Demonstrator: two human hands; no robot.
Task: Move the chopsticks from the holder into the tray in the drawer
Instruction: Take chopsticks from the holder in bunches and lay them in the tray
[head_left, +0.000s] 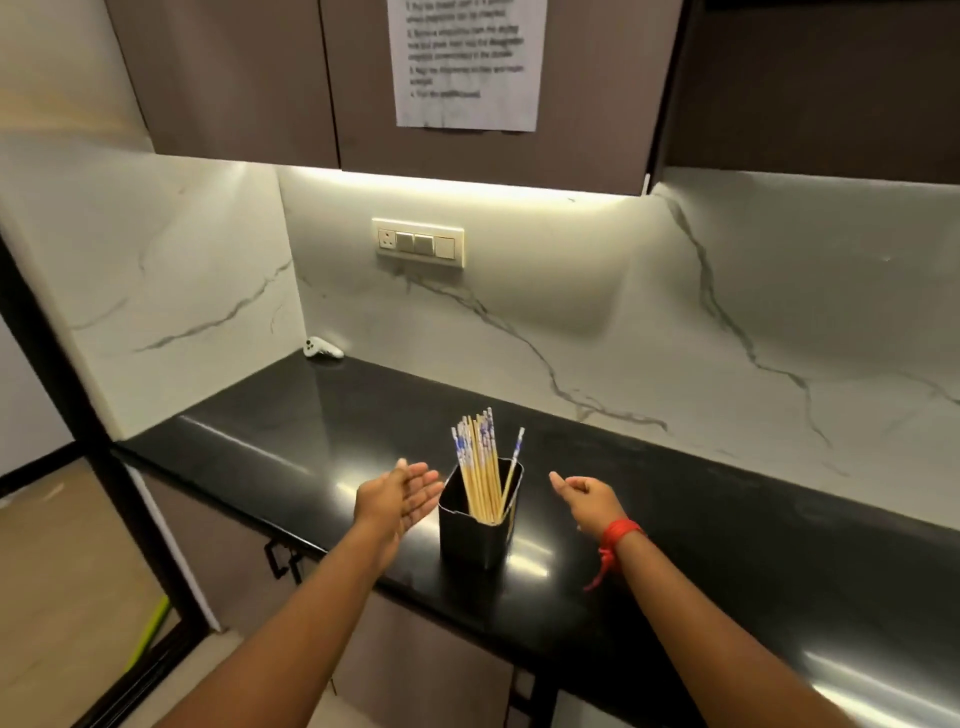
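Observation:
A black square holder (470, 538) stands on the black countertop (727, 519) near its front edge. Several wooden chopsticks (480, 467) with blue-and-white patterned tops stick up out of it; one leans off to the right. My left hand (397, 499) hovers just left of the holder, fingers stretched out and apart, holding nothing. My right hand (589, 501) hovers a little to the right of the holder, fingers loosely curled with the thumb out, empty; a red thread is tied around that wrist. No drawer or tray shows in this view.
A white controller (323, 348) lies in the back left corner of the counter. A switch plate (418, 242) sits on the marble backsplash. A printed sheet (465, 62) hangs on the upper cabinets. Cabinet fronts with a black handle (278, 558) run below the counter.

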